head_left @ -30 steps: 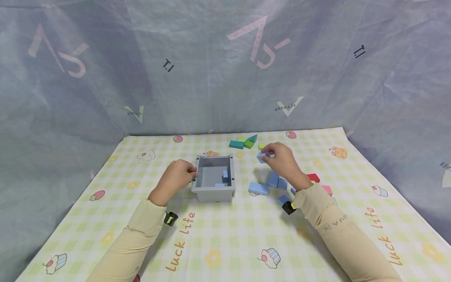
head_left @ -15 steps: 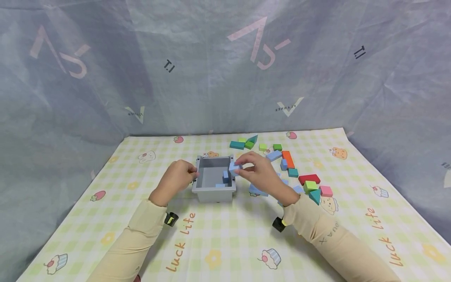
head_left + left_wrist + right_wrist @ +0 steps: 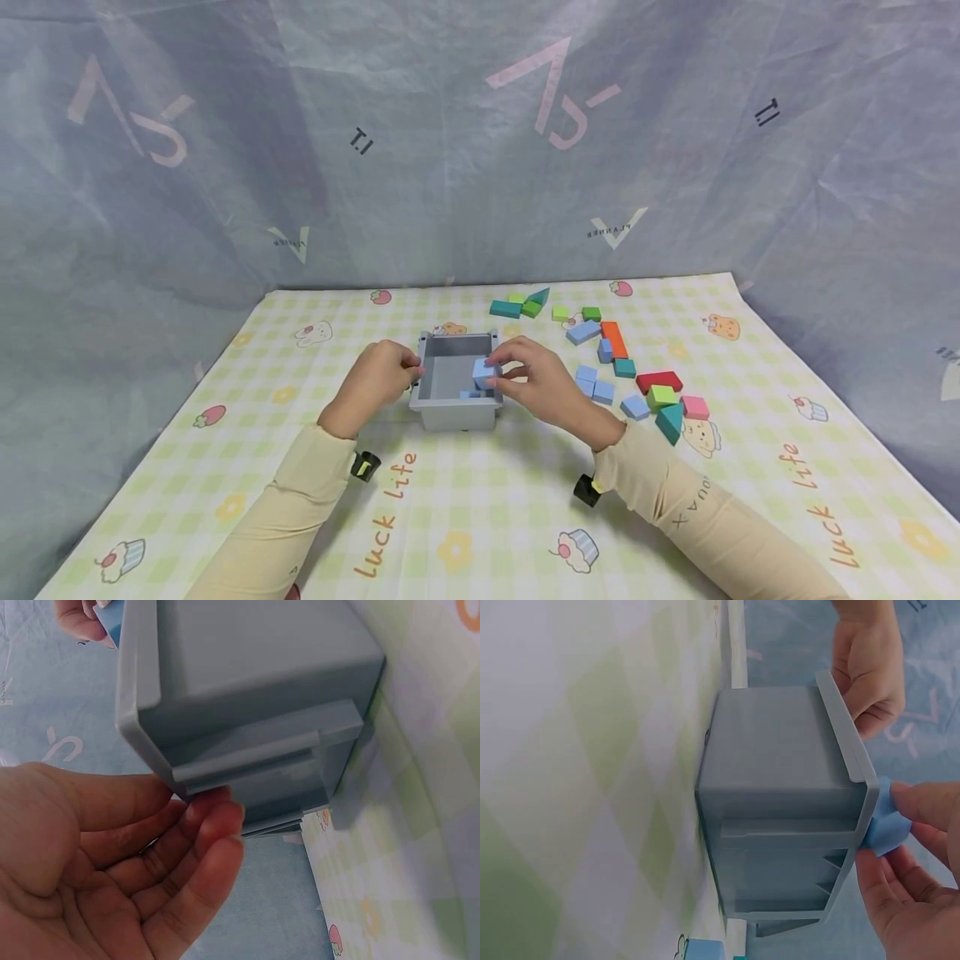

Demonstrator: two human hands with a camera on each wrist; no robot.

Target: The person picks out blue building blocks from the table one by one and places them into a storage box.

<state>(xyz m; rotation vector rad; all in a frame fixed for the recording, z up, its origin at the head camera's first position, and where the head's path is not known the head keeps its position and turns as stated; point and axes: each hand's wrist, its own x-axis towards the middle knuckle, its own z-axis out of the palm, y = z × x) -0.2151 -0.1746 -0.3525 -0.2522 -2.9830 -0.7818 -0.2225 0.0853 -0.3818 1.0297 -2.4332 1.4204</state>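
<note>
A grey plastic box (image 3: 459,417) stands open-topped on the table, with a light blue block (image 3: 467,394) on its floor. My left hand (image 3: 377,379) is at its left side; in the left wrist view, thumb and fingers hold the edge of the box (image 3: 262,652) by the side ledge. Between thumb and fingers of my right hand (image 3: 536,379), a light blue toy block (image 3: 482,372) is pinched at the box's right rim, partly over the opening. The right wrist view shows this block (image 3: 887,819) right at the rim, with a notch in its outline.
Several light blue blocks (image 3: 587,377) lie right of the box, near an orange block (image 3: 613,339), a red block (image 3: 660,382), a pink block (image 3: 694,407) and a teal triangular block (image 3: 670,422). Green and teal blocks (image 3: 506,309) lie farther back on the checked tablecloth (image 3: 300,517).
My right hand has carried the light blue block leftward from above the scattered blocks to the box, then lower at its opening. The left hand has stayed at the box's left edge.
</note>
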